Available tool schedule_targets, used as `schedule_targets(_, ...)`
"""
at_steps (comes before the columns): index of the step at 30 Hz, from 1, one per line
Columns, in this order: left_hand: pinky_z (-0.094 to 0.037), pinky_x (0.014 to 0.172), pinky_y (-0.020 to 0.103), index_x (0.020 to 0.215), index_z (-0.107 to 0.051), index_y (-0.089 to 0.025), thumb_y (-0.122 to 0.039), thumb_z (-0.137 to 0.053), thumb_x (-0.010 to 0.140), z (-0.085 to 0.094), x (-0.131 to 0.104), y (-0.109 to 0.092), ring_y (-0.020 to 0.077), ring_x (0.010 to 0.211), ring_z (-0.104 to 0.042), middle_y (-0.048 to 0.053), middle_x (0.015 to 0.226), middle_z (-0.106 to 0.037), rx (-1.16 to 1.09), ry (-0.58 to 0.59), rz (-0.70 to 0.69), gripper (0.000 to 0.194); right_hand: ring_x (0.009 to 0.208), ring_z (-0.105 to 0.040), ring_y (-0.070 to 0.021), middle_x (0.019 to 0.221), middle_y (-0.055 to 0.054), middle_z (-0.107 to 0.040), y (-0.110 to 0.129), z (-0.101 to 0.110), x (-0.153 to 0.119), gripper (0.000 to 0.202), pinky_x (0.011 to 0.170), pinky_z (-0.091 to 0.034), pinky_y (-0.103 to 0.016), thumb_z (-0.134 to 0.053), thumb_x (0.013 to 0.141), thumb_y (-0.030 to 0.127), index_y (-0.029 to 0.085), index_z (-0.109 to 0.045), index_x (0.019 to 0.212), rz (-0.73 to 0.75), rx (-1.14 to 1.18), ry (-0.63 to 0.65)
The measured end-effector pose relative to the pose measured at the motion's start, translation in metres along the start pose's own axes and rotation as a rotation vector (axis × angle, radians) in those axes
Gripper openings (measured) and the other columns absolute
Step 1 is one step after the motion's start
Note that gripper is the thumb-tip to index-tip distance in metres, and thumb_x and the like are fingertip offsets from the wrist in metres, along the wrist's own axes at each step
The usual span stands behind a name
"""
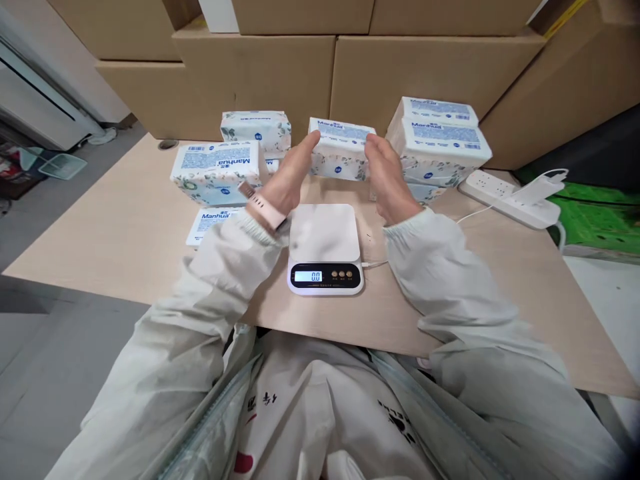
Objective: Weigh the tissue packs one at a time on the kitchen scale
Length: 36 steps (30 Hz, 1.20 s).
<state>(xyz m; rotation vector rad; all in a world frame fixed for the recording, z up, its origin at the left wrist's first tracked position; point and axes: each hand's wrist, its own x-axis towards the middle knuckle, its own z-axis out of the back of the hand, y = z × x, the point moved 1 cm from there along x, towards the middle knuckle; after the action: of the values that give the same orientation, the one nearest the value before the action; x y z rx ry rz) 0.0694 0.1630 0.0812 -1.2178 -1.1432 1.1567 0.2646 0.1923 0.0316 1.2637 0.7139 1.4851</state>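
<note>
head view: left hand [290, 179] and right hand [391, 179], grip clamped on pack [342, 148], far side hidden

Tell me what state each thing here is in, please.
Scale: on, reading 0.0
Scale cable: plugged into scale
Middle tissue pack: held between left hand and right hand
Right tissue packs: stacked
Left tissue packs: clustered
Power strip: adapter plugged in
Cardboard boxes: stacked
Wristband: worn

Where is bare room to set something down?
Open wood lies between the left tissue packs and the left edge of the table, and between the power strip and right sleeve. Crowded: far side, where left hand and right hand hold a pack near the right stack and cardboard boxes.
</note>
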Motion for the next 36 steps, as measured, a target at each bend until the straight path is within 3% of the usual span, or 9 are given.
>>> schedule_targets(3,-0.012,0.147,0.053,0.144,-0.072,-0.028,-0.049,-0.050,0.114,0.007,-0.081,-0.011,0.0286,0.173,-0.026,-0.008,0.168,-0.057,-0.079,0.090,-0.120,0.043,0.164,-0.044,-0.0296,0.170,-0.002,-0.054,0.026,0.024,-0.063,0.056,0.139,-0.033,-0.059,-0.052,0.105,0.067,0.035,-0.059,0.151,0.006,0.050,0.096)
schedule_targets(6,-0.012,0.148,0.055,0.156,-0.064,-0.036,-0.058,-0.060,0.109,0.010,-0.150,-0.002,0.0293,0.175,-0.020,-0.011,0.175,-0.046,-0.042,0.048,-0.124,0.052,0.171,-0.031,-0.0345,0.171,-0.005,-0.053,0.046,0.034,-0.131,0.058,0.141,-0.023,-0.065,-0.057,0.103,0.070,0.035,-0.064,0.149,-0.014,0.002,0.145)
schedule_targets(10,-0.010,0.148,0.058,0.163,-0.057,-0.039,-0.064,-0.059,0.107,0.011,-0.193,0.019,0.0304,0.175,-0.019,-0.009,0.180,-0.039,-0.032,-0.027,-0.058,0.061,0.170,-0.032,-0.0338,0.180,-0.008,-0.037,0.055,0.031,-0.187,0.056,0.137,-0.032,-0.067,-0.051,0.108,0.064,0.035,-0.058,0.155,0.045,-0.090,0.167)
schedule_targets(14,-0.019,0.148,0.053,0.164,-0.055,-0.038,-0.062,-0.050,0.112,0.015,-0.202,0.037,0.0287,0.173,-0.028,-0.006,0.178,-0.043,-0.037,-0.033,-0.115,0.058,0.170,-0.033,-0.0333,0.182,-0.009,-0.036,0.049,0.030,-0.200,0.052,0.135,-0.036,-0.067,-0.049,0.111,0.053,0.037,-0.052,0.160,0.138,-0.159,0.153)
schedule_targets(19,-0.020,0.147,0.050,0.169,-0.047,-0.042,-0.059,-0.045,0.115,0.022,-0.200,0.064,0.0266,0.174,-0.026,-0.006,0.182,-0.037,0.040,-0.180,-0.230,0.056,0.163,-0.045,-0.0349,0.177,-0.009,-0.046,0.033,0.036,-0.200,0.056,0.128,-0.044,-0.067,-0.051,0.112,0.040,0.040,-0.043,0.167,0.302,-0.185,0.000)
schedule_targets(22,-0.019,0.147,0.047,0.171,-0.041,-0.044,-0.058,-0.042,0.115,0.023,-0.193,0.072,0.0254,0.175,-0.022,-0.009,0.183,-0.032,0.058,-0.174,-0.299,0.058,0.159,-0.051,-0.0350,0.174,-0.006,-0.051,0.024,0.040,-0.199,0.056,0.124,-0.050,-0.065,-0.052,0.112,0.043,0.042,-0.046,0.167,0.260,-0.132,-0.089)
schedule_targets(27,-0.017,0.148,0.047,0.173,-0.036,-0.044,-0.062,-0.033,0.115,0.026,-0.179,0.078,0.0255,0.176,-0.018,-0.012,0.185,-0.027,0.023,-0.062,-0.442,0.061,0.152,-0.060,-0.0300,0.166,-0.001,-0.061,0.020,0.041,-0.196,0.047,0.125,-0.053,-0.058,-0.054,0.112,0.046,0.044,-0.058,0.159,0.121,0.059,-0.130)
schedule_targets(36,-0.015,0.147,0.050,0.175,-0.033,-0.044,-0.064,-0.029,0.114,0.030,-0.180,0.082,0.0284,0.177,-0.013,-0.010,0.186,-0.023,-0.014,0.018,-0.427,0.064,0.147,-0.065,-0.0268,0.161,-0.002,-0.068,0.025,0.039,-0.198,0.045,0.129,-0.052,-0.053,-0.057,0.112,0.047,0.038,-0.065,0.155,0.013,0.166,-0.059)
